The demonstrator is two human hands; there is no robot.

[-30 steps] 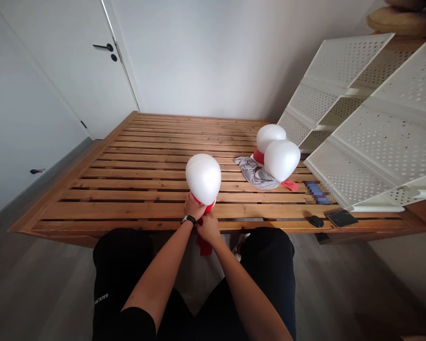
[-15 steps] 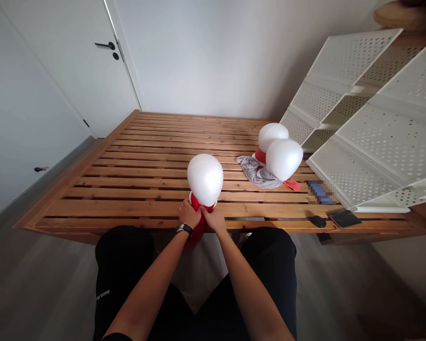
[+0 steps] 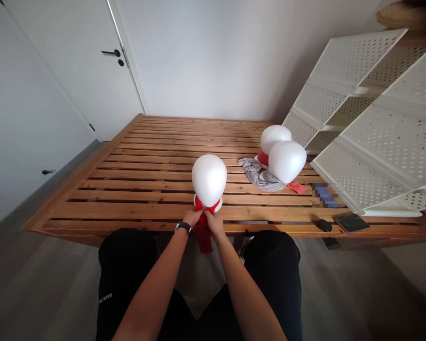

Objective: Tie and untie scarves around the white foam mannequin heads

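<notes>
A white foam mannequin head (image 3: 209,179) stands on the near edge of a slatted wooden bed frame (image 3: 152,161). A red scarf (image 3: 203,237) is wrapped round its neck and hangs down over the frame's edge. My left hand (image 3: 193,218), with a black watch on the wrist, and my right hand (image 3: 213,221) are side by side just below the neck, both closed on the red scarf. Two more white foam heads (image 3: 283,155) stand at the right, with red cloth at their necks and a grey cloth (image 3: 256,173) beside them.
A white perforated shelf unit (image 3: 369,123) leans over the right end of the frame. A dark phone (image 3: 351,222) and a small black object (image 3: 323,225) lie near the front right edge. A white door (image 3: 92,66) is at the back left. My knees sit under the frame's edge.
My hands moved from the sides of the neck to meet below it, drawing the red scarf down in front. The view shifted slightly to the left.
</notes>
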